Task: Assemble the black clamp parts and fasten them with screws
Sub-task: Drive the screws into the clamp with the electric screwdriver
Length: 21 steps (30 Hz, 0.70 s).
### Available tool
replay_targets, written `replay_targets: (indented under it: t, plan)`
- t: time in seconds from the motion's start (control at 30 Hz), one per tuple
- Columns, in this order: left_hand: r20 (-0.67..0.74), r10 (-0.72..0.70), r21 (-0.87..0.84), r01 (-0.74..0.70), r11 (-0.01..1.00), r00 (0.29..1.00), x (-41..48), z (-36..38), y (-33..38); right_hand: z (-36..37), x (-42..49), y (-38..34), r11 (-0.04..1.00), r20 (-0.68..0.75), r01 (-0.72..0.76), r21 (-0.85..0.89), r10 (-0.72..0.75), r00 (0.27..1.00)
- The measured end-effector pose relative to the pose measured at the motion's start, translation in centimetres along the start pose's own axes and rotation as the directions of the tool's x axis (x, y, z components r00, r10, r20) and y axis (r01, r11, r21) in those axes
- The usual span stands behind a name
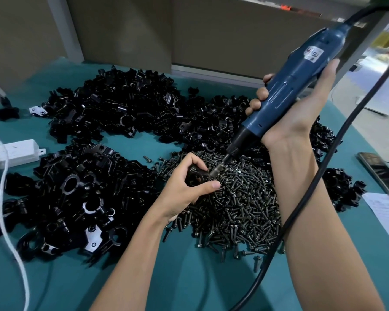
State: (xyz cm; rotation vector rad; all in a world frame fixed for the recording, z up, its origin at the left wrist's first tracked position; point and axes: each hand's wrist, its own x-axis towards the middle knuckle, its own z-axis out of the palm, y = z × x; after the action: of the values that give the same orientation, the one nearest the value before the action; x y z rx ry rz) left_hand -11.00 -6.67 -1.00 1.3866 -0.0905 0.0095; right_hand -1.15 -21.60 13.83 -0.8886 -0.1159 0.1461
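Alignment decides the next move: the electric screwdriver (301,70), wrapped in the right hand (305,108), slopes down and leftward so its bit (214,173) meets the black clamp (194,177) from the clamp's right. The left hand (184,185) pinches that clamp between thumb and curled fingers, just above the screw pile (240,203) on the green table (189,277). Driving, I judge, needs the tool's long axis in line with the screw, hidden at the tip
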Motion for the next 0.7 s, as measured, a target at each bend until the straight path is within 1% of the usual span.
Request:
replay_targets:
  t: [0.07, 0.2, 0.27, 0.4, 0.5, 0.6, 0.7]
  plan:
    - [0.010, 0.014, -0.015, -0.014, 1.000, 1.000, 0.0, -0.2, 0.0, 0.2, -0.1, 0.0, 1.000, 0.018, 0.006, 0.019, -0.006, 1.000]
    - [-0.008, 0.038, 0.115, -0.036, 0.993, 0.999, -0.1, -0.6, -0.1, 0.6, 0.1, 0.2, 0.999, 0.012, 0.030, 0.033, -0.030, 0.999]
    - [-0.015, 0.031, 0.125, -0.028, 0.992, 0.999, -0.1, -0.5, -0.2, 0.7, 0.2, 0.3, 0.999, 0.008, 0.043, 0.022, -0.043, 0.999]
    - [-0.059, 0.036, 0.145, -0.027, 0.989, 0.998, 0.1, -0.3, -0.2, 0.7, 0.3, 0.5, 0.997, -0.020, 0.064, -0.032, -0.065, 0.998]
    - [-0.107, 0.039, 0.144, -0.023, 0.989, 0.994, 0.1, -0.5, -0.3, 1.0, 0.2, 0.7, 0.986, -0.053, 0.084, -0.146, -0.093, 0.994]
    - [-0.124, 0.043, 0.182, -0.019, 0.983, 0.991, 0.2, -0.5, -0.5, 1.4, 0.1, 1.0, 0.973, -0.049, 0.082, -0.218, -0.095, 0.994]
    - [-0.137, 0.033, 0.211, -0.003, 0.977, 0.990, 0.2, -0.6, -0.6, 1.7, 0.1, 1.2, 0.963, -0.041, 0.095, -0.253, -0.109, 0.993]
